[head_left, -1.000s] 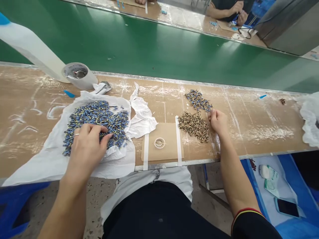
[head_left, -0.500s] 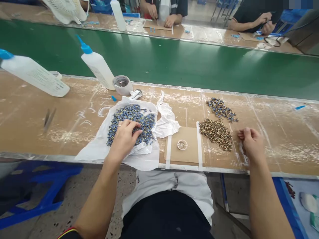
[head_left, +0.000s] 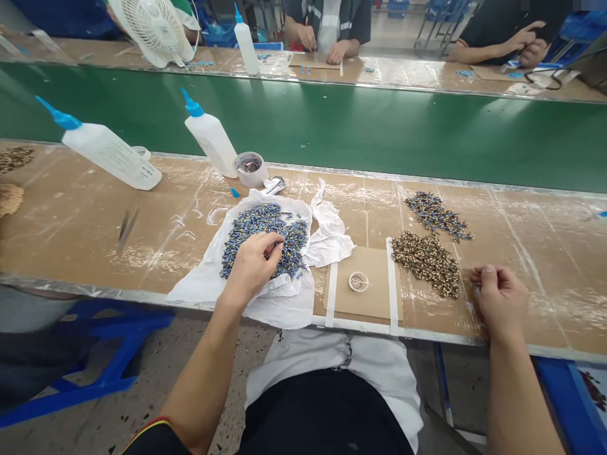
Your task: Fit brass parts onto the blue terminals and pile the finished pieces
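Observation:
My left hand (head_left: 256, 262) is over a heap of small blue and yellow pieces (head_left: 258, 221) on a white sheet (head_left: 203, 278). Its thumb and forefinger are pinched together; whatever is between them is too small to make out. At the right, my right hand (head_left: 502, 300) rests low by the tabletop with fingers curled in, and their contents are hidden. Nearest to it is a pile of small brown and black pieces (head_left: 427, 262), with a looser pile of blue and brown pieces (head_left: 436, 215) behind. Between my hands, a small round clear cup (head_left: 358, 282) sits on a cardboard square (head_left: 365, 306).
Two white bottles with blue nozzles, one on the left (head_left: 114, 155) and one nearer the middle (head_left: 211, 142), stand tilted in view beside a tape roll (head_left: 250, 169). Tweezers (head_left: 127, 227) lie at left. Crumpled white paper (head_left: 329, 227) adjoins the sheet. Co-workers sit beyond the green belt (head_left: 332, 126).
The view has swung left, so the table's things appear farther right. My left hand stays at the blue heap, its fingertips pinched closer. My right hand remains curled beside the brown pile.

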Available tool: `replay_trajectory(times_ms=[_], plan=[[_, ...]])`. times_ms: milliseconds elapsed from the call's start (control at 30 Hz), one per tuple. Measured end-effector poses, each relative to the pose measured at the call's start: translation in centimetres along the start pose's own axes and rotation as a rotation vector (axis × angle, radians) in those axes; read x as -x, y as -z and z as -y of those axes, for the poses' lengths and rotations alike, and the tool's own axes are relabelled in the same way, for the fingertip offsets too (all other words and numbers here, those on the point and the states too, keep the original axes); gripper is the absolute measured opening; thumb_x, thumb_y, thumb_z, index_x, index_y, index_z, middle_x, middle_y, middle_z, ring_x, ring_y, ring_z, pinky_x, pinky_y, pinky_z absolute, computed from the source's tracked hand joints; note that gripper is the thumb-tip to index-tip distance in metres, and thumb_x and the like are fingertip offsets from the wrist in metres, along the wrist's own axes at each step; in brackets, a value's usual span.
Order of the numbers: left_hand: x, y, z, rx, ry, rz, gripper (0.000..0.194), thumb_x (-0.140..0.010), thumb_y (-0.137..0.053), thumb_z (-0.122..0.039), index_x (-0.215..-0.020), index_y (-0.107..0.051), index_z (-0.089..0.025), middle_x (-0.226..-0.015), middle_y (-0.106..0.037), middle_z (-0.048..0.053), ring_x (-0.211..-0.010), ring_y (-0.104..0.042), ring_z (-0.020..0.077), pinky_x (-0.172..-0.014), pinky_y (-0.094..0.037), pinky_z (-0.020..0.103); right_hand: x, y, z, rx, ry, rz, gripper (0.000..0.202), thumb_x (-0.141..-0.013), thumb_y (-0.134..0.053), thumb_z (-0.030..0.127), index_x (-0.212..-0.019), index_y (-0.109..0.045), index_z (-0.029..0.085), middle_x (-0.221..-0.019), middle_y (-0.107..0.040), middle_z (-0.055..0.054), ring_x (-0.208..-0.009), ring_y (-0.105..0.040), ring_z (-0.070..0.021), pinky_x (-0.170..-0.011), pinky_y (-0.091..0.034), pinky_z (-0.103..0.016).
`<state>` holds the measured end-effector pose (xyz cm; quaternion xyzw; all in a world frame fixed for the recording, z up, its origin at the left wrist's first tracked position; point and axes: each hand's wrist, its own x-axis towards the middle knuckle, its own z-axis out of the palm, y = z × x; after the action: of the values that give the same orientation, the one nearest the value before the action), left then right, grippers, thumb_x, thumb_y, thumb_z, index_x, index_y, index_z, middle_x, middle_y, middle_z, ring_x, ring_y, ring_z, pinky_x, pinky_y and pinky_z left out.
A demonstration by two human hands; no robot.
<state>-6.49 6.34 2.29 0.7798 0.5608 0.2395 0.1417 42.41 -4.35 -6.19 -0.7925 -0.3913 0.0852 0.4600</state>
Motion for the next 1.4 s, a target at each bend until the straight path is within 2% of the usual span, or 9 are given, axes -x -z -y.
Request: replay_trajectory(times_ms=[100, 300, 433, 533, 633, 800, 900, 1100, 1400], plan=[[0.4, -0.2, -0.6, 0.184, 0.111, -0.027, 0.017, -0.091, -0.052, -0.023, -0.094, -0.068, -0.019, -0.071, -0.061, -0.001, -0.062, -0.054, 0.0129, -0.064, -0.044, 0.025, 0.1, 0.1, -0.1, 0.018, 0.006, -0.002, 0.033, -0.086, -0.054, 0.049, -0.079, -0.064, 0.018, -0.073, -0.066, -0.005, -0.065, -0.063, -0.0208, -0.070, -0.052, -0.037], [1.3, -1.0, -1.1, 0.597, 0.282, -0.053, 0.015, -0.088, -0.060, -0.029, -0.095, -0.066, -0.017, -0.082, -0.070, 0.003, -0.076, -0.068, 0.0157, -0.073, -0.054, 0.026, 0.4, 0.2, 0.7, 0.032, 0.017, -0.003, 0.023, -0.086, -0.054, 0.041, -0.077, -0.063, 0.021, -0.071, -0.066, -0.006, -0.066, -0.064, -0.0238, -0.069, -0.052, -0.039], [2.0, -1.3, -1.2, 0.688, 0.292, -0.028, 0.016, -0.088, -0.063, -0.033, -0.091, -0.062, -0.018, -0.079, -0.066, 0.003, -0.073, -0.065, 0.0151, -0.070, -0.053, 0.026, 0.3, 0.2, 0.6, 0.049, 0.022, -0.013, 0.024, -0.085, -0.054, 0.043, -0.076, -0.063, 0.022, -0.069, -0.066, -0.006, -0.065, -0.064, -0.0256, -0.069, -0.052, -0.042], [2.4, -1.2, -1.3, 0.649, 0.257, 0.003, 0.016, -0.087, -0.065, -0.034, -0.090, -0.060, -0.018, -0.078, -0.063, 0.001, -0.073, -0.062, 0.0147, -0.068, -0.050, 0.025, 0.4, 0.2, 0.6, 0.094, 0.042, -0.025, 0.024, -0.085, -0.053, 0.043, -0.076, -0.063, 0.023, -0.069, -0.066, -0.007, -0.065, -0.065, -0.0262, -0.070, -0.052, -0.042], [2.7, -0.8, -1.7, 0.506, 0.212, 0.052, 0.011, -0.088, -0.061, -0.030, -0.086, -0.058, -0.019, -0.072, -0.058, -0.002, -0.067, -0.056, 0.0128, -0.063, -0.045, 0.023, 0.6, 0.3, 1.2, 0.131, 0.058, -0.023, 0.024, -0.084, -0.052, 0.042, -0.076, -0.063, 0.022, -0.070, -0.067, -0.008, -0.066, -0.065, -0.0259, -0.069, -0.052, -0.040], [3.1, -0.8, -2.8, 0.237, 0.037, 0.312, 0.006, -0.090, -0.054, -0.017, -0.086, -0.058, -0.021, -0.069, -0.056, -0.004, -0.063, -0.052, 0.0119, -0.061, -0.039, 0.024, 0.6, 0.3, 1.4, 0.174, 0.074, -0.022, 0.026, -0.085, -0.052, 0.041, -0.076, -0.063, 0.020, -0.069, -0.067, -0.008, -0.064, -0.065, -0.0247, -0.066, -0.051, -0.038], [3.4, -1.7, -3.4, 0.073, -0.078, 0.381, 0.011, -0.093, -0.050, -0.015, -0.088, -0.058, -0.020, -0.075, -0.060, -0.001, -0.070, -0.056, 0.0156, -0.066, -0.040, 0.028, 0.4, 0.3, 0.8, 0.175, 0.089, -0.031, 0.026, -0.086, -0.052, 0.041, -0.076, -0.064, 0.020, -0.070, -0.067, -0.008, -0.064, -0.065, -0.0243, -0.066, -0.051, -0.038], [3.8, -3.1, -4.0, -0.066, -0.212, 0.336, 0.017, -0.097, -0.048, -0.014, -0.086, -0.060, -0.018, -0.085, -0.060, 0.005, -0.084, -0.056, 0.0216, -0.077, -0.045, 0.034, 0.4, 0.4, 0.5, 0.184, 0.120, -0.032, 0.025, -0.087, -0.052, 0.040, -0.077, -0.064, 0.020, -0.069, -0.067, -0.008, -0.064, -0.065, -0.0250, -0.064, -0.050, -0.037], [4.2, -4.6, -4.4, -0.142, -0.218, 0.175, 0.016, -0.099, -0.043, -0.014, -0.094, -0.058, -0.018, -0.095, -0.057, 0.008, -0.092, -0.053, 0.0236, -0.085, -0.047, 0.038, 0.5, 0.3, 1.0, 0.179, 0.128, -0.033, 0.027, -0.087, -0.051, 0.040, -0.077, -0.063, 0.018, -0.069, -0.067, -0.008, -0.064, -0.064, -0.0224, -0.063, -0.049, -0.033]])
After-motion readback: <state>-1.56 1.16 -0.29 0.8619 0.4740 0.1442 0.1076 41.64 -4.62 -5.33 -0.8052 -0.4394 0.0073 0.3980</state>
